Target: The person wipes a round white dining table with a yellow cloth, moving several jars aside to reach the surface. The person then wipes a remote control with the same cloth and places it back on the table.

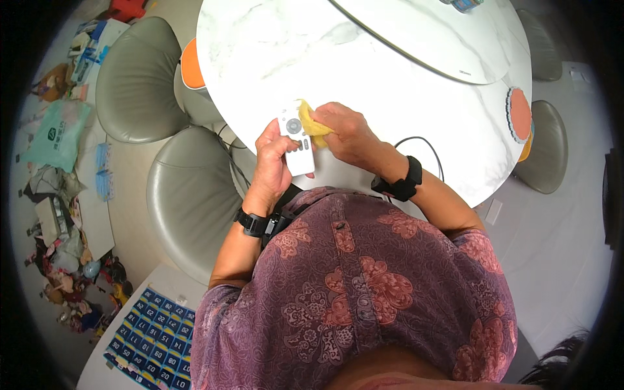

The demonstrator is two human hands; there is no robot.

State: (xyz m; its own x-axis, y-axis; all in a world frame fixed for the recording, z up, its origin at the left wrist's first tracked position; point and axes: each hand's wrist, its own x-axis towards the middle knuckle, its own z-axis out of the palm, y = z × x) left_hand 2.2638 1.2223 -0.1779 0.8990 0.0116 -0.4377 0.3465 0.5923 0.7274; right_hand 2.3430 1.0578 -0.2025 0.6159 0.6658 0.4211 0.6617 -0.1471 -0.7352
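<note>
My left hand grips a white remote control by its left side, with the thumb across the lower buttons. The remote has a round grey button ring near its upper end and is held above the near edge of a round white marble-patterned table. In my right hand is a yellow cloth, pinched between thumb and fingers against the remote's upper right side. Part of the cloth hangs below the right fingers. Both wrists wear black straps.
A raised round turntable stands on the table's far side. A coral round mat lies at the right edge, and a black cable curves near my right forearm. Grey chairs stand left and right. A numbered blue pocket sheet lies lower left.
</note>
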